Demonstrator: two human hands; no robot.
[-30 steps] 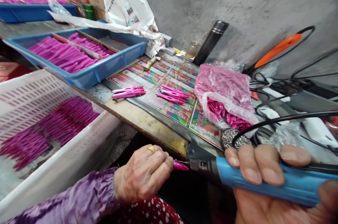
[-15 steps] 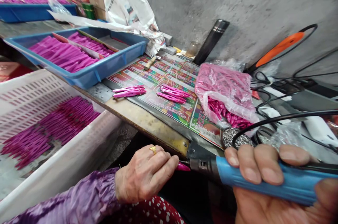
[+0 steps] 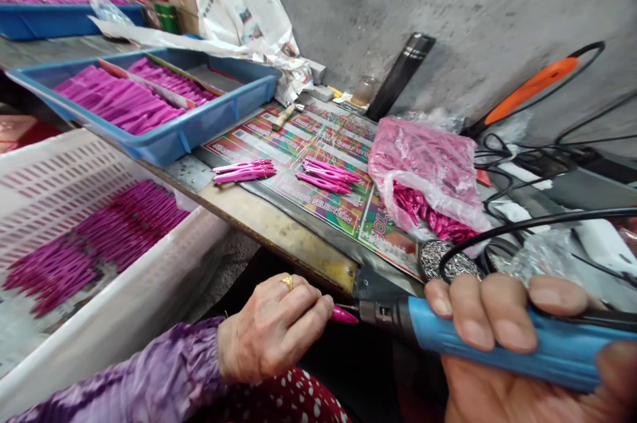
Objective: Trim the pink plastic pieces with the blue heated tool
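Observation:
My left hand [image 3: 279, 330], with a gold ring on one finger, is closed around a slim glossy magenta piece [image 3: 345, 315] whose pointed end sticks out past the fingertips. Most of that piece is hidden by the fingers. My right hand [image 3: 502, 337] grips the blue handle of an electric screwdriver [image 3: 468, 337], which lies across the right foreground. Its thin bit points left and meets or passes close by the magenta piece; whether they touch, I cannot tell. On the bench lie two small bunches of magenta pieces, a left bunch [image 3: 245, 171] and a right bunch [image 3: 328, 175].
A plastic bag of magenta parts [image 3: 423, 164] lies open near a round dish of small silver screws [image 3: 448, 259]. A blue tray [image 3: 213, 121] and a white crate [image 3: 124, 343] hold rows of magenta pieces. Black cables [image 3: 537, 218] cross the right side. A brown-handled tool [image 3: 284, 117] lies behind.
Almost nothing differs. My left hand with the magenta piece has shifted very slightly left; both hands keep their hold.

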